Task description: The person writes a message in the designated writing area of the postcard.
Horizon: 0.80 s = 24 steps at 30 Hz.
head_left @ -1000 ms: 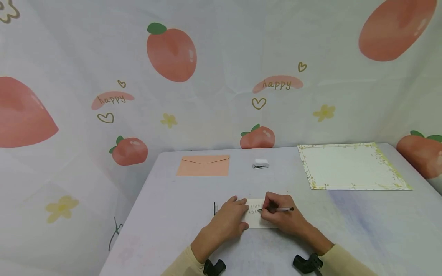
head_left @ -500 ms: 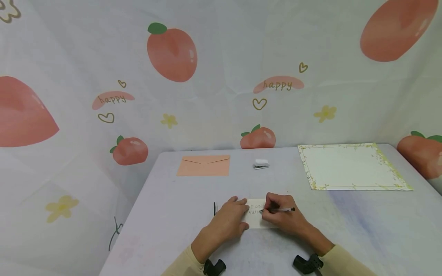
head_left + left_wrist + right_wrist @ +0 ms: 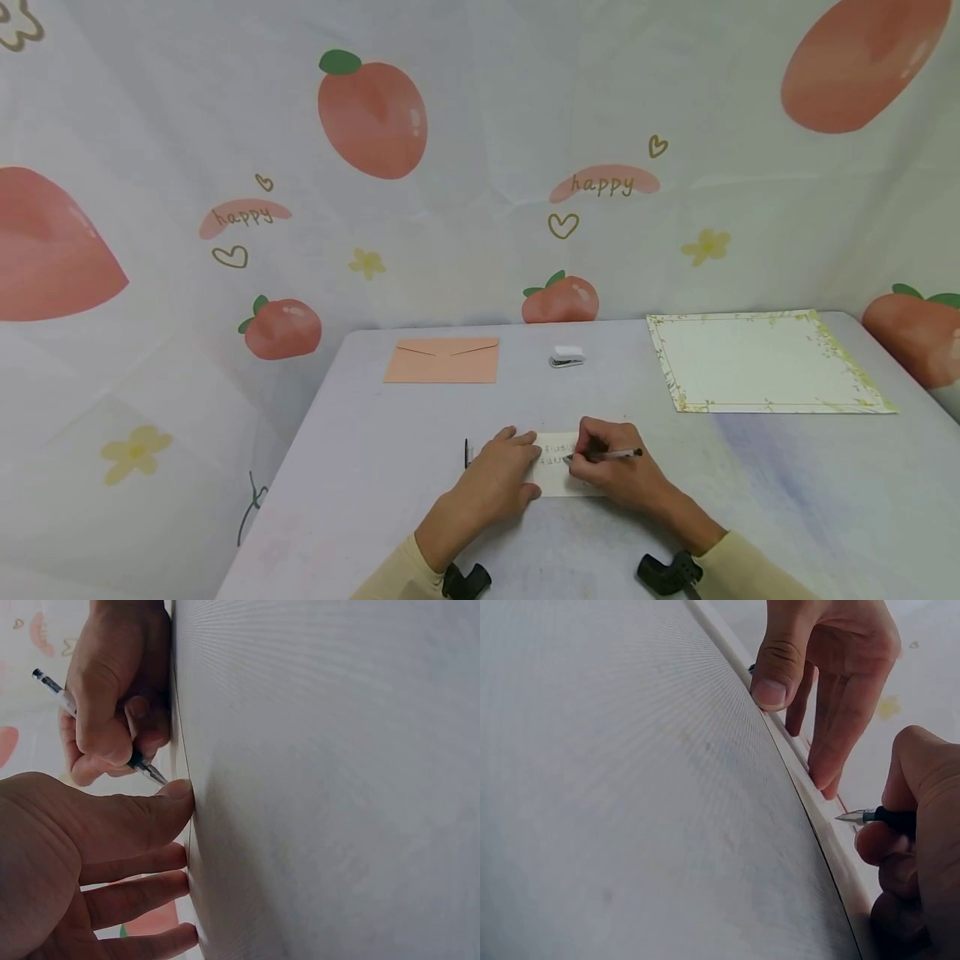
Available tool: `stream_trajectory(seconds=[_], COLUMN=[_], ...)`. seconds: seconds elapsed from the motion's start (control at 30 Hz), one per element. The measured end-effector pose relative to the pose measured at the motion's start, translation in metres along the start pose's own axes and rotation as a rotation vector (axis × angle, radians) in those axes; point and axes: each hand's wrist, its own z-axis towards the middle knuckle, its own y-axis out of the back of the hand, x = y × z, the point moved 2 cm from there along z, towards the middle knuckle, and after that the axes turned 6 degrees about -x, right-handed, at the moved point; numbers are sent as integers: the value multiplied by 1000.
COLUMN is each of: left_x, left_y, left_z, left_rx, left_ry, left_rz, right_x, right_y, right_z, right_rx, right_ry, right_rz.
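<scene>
While right fingers (image 3: 97, 731) pinch pen (image 3: 619, 454), left fingers (image 3: 139, 898) spread on handwritten card (image 3: 552, 479), "happy" backdrop (image 3: 480, 167)

Pale yellow fabric is worn as a left sleeve (image 3: 397, 573) and right sleeve (image 3: 750, 571); a black, angular camera housing (image 3: 465, 582) is fitted at each wrist.

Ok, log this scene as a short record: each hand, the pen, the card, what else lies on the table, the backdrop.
Left hand: rests on the left part of the card, fingers extended
Right hand: grips the pen
Pen: tilted, tip down at the card
Card: pale, lying flat, handwriting too small to read
Far left of table: peach-coloured envelope
Far middle: white stapler
Far right: sheet with floral border
Backdrop: white cloth with fruit prints
</scene>
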Motion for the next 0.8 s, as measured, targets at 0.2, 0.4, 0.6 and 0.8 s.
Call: stream_trajectory(seconds=[0.2,0.4,0.6,0.8], left_x=[0,-1,-1,-2], left_y=[2,2,2,1], left_z=[0,0,0,-1], left_rx=[4,6,9,16], left_ry=[3,3,5,16], left_rz=[5,5,11,11], right_x=[0,0,-2,-3], right_y=[0,0,1,3], right_z=[0,0,0,0], right_rx=[15,26,-42,-113], right_ry=[-13,5,-5,-42], right_rz=[-8,14,39,52])
